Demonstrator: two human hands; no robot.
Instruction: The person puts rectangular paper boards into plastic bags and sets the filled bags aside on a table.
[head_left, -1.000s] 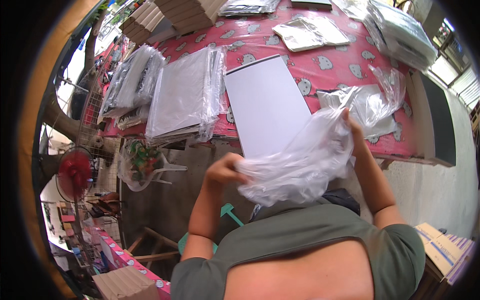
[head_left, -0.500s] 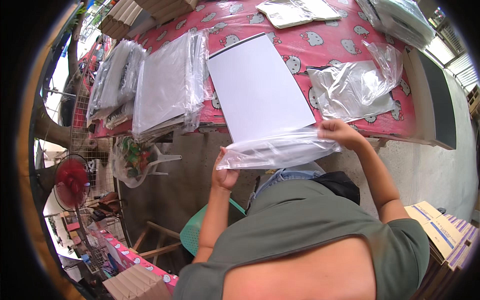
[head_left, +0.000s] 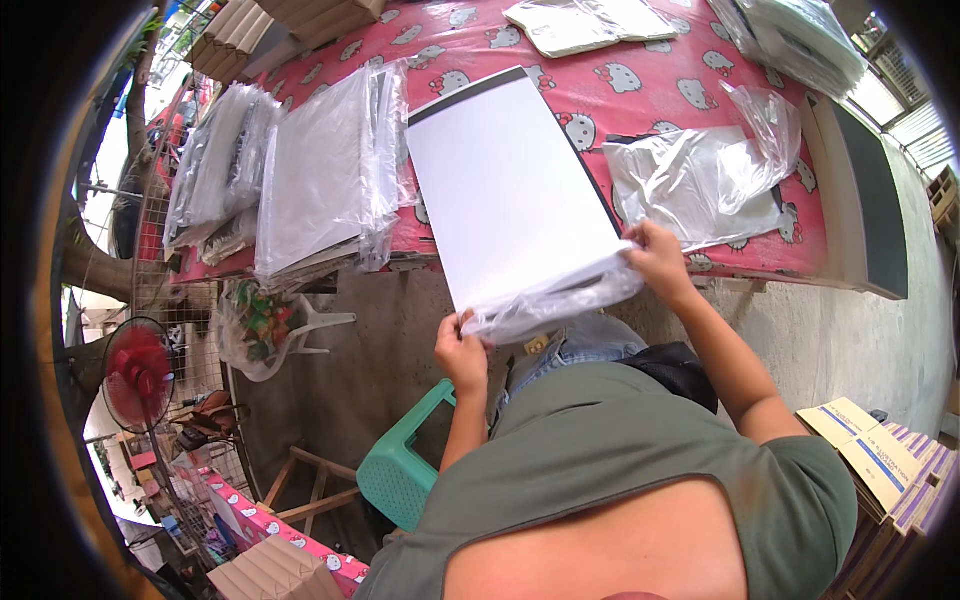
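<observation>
A large white sheet (head_left: 515, 180) lies on the table at a slant, with a dark sheet (head_left: 470, 92) showing along its far and right edges. Its near end hangs past the table's front edge. Bunched across that near end is a clear plastic bag (head_left: 555, 303); how far it reaches over the sheet I cannot tell. My left hand (head_left: 463, 353) is closed on the bag at the sheet's near left corner. At the near right corner, my right hand (head_left: 657, 262) grips the bag's other side.
Stacks of plastic-wrapped sheets (head_left: 320, 175) lie at left on the pink patterned table (head_left: 590, 85). Loose clear bags (head_left: 690, 180) lie to the right, before a dark-faced box (head_left: 860, 195). A green stool (head_left: 405, 470) stands below left, near a red fan (head_left: 138, 373).
The bag has been gathered and drawn up against the near end of the sheet. My right hand has moved slightly left, my left hand slightly right. More of the dark sheet shows.
</observation>
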